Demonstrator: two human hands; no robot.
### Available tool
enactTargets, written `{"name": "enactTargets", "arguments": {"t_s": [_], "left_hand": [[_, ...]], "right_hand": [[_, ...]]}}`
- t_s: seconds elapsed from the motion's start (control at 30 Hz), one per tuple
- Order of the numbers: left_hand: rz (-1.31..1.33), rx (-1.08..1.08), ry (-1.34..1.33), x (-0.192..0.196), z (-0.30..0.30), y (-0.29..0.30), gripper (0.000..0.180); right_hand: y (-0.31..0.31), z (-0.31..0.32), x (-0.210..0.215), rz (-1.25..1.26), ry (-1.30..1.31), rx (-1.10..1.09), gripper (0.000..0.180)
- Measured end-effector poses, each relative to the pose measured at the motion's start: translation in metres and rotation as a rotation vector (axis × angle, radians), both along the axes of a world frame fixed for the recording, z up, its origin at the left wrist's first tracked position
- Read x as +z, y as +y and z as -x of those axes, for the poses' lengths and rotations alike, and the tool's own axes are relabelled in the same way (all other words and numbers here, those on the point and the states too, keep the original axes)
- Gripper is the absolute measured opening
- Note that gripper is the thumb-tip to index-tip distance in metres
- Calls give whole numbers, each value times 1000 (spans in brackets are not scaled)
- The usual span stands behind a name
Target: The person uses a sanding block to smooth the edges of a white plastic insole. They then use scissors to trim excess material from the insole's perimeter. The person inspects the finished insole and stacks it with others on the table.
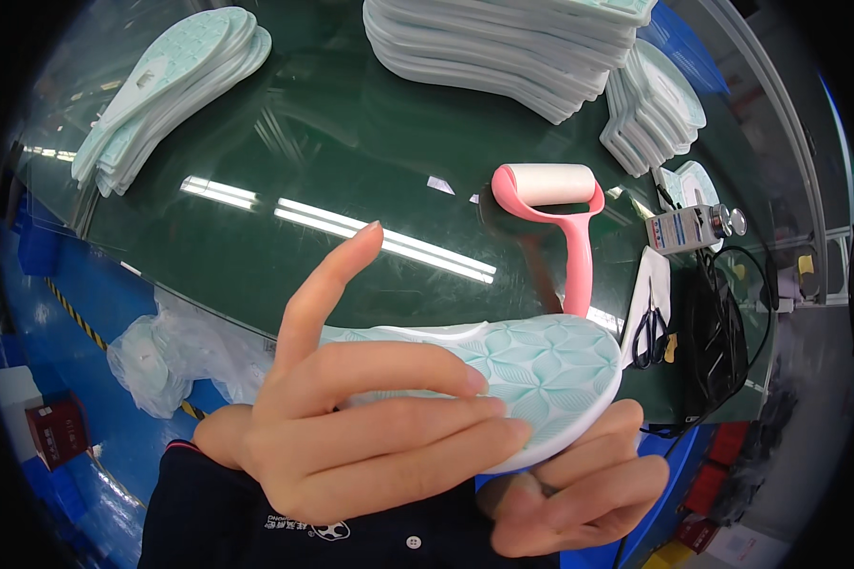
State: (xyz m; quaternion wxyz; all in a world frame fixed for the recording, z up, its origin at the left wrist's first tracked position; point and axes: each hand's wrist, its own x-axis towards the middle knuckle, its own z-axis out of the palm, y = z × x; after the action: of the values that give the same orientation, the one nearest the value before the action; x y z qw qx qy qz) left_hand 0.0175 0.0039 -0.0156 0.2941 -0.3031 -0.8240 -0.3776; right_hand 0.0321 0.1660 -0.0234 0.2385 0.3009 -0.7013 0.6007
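Mint-green leaf-patterned shoe sole (541,370), white-edged, apparently tread-up, lying roughly level.

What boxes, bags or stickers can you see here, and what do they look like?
Labelled box: right side of the green table, small, grey-white with a red and blue label, metal knob on its end.
Plastic bag: crumpled, clear, below the table's left edge.
Red box: on the blue floor at far left, white sticker on top.
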Motion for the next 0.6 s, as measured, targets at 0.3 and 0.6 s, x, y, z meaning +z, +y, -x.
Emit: {"name": "enactTargets", "arguments": {"t_s": [0.3,0.6], "left_hand": [[-26,-24,-16,0,0,0,8],[-6,-42,-35,-2,1,-2,8]], "right_hand": [[-3,1,-2,72,14,37,32],[-7,2,-5,121,23,20,30]]}}
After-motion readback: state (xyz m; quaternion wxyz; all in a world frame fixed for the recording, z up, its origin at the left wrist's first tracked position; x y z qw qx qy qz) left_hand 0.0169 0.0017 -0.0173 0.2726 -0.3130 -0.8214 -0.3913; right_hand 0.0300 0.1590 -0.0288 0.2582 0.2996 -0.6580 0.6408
